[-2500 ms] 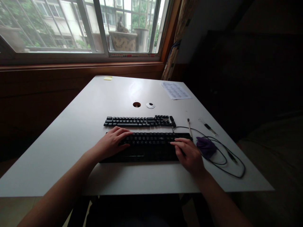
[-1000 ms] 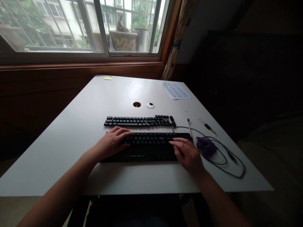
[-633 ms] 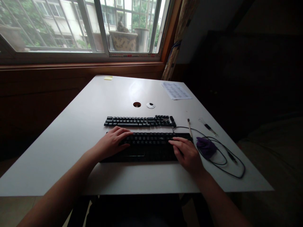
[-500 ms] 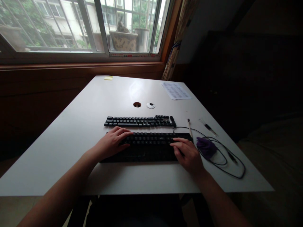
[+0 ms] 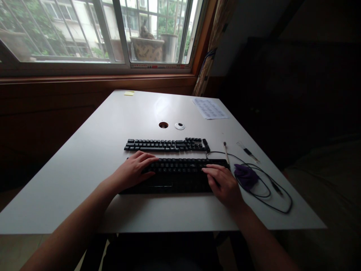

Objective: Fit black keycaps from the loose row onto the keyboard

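A black keyboard [image 5: 177,174] lies near the front of the white table [image 5: 93,158]. My left hand [image 5: 132,171] rests flat on its left end, fingers stretched over the keys. On the keyboard's right end sits my right hand [image 5: 222,184], fingers spread on the keys and holding nothing. Just behind the keyboard, rows of loose black keycaps [image 5: 166,145] are laid out in a strip.
A black cable [image 5: 266,194] loops at the right around a purple cloth [image 5: 246,176]. A thin brush [image 5: 226,151] and a small tool [image 5: 248,151] lie behind it. Farther back are a round table hole [image 5: 163,124], a white cap [image 5: 179,126], a printed sheet [image 5: 210,108] and a yellow note [image 5: 129,93].
My right hand's fingers have shifted very slightly over the keys. The left hand and everything else on the table stay put.
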`<state>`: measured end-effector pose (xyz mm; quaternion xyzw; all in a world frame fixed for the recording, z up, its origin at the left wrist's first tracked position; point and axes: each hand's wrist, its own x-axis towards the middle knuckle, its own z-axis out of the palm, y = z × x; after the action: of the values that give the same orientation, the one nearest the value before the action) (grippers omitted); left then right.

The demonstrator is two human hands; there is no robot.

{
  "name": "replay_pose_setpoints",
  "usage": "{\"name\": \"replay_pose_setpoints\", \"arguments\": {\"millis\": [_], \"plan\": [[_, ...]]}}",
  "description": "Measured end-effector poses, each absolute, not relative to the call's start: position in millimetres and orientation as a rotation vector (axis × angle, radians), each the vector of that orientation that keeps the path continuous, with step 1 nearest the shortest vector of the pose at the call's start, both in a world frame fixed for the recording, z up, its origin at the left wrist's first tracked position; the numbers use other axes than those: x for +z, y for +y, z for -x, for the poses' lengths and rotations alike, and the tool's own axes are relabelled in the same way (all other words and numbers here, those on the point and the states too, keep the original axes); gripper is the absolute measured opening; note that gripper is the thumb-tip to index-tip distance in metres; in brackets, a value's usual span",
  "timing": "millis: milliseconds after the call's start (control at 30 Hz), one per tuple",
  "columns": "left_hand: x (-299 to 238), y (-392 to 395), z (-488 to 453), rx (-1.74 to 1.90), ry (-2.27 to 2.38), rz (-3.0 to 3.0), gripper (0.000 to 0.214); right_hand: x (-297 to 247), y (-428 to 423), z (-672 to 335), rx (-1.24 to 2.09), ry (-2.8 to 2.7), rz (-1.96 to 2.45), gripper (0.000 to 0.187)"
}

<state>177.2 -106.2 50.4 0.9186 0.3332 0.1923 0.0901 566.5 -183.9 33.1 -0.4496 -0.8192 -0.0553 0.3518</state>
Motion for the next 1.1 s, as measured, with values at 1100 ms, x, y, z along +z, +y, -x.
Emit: {"name": "replay_pose_setpoints", "arguments": {"millis": [1100], "plan": [[51.9,-107.0,-178.0,0.594,0.978,-2.716,0.047,28.4,-181.7,-561.9,-0.072,-2.191,1.134,0.035]]}}
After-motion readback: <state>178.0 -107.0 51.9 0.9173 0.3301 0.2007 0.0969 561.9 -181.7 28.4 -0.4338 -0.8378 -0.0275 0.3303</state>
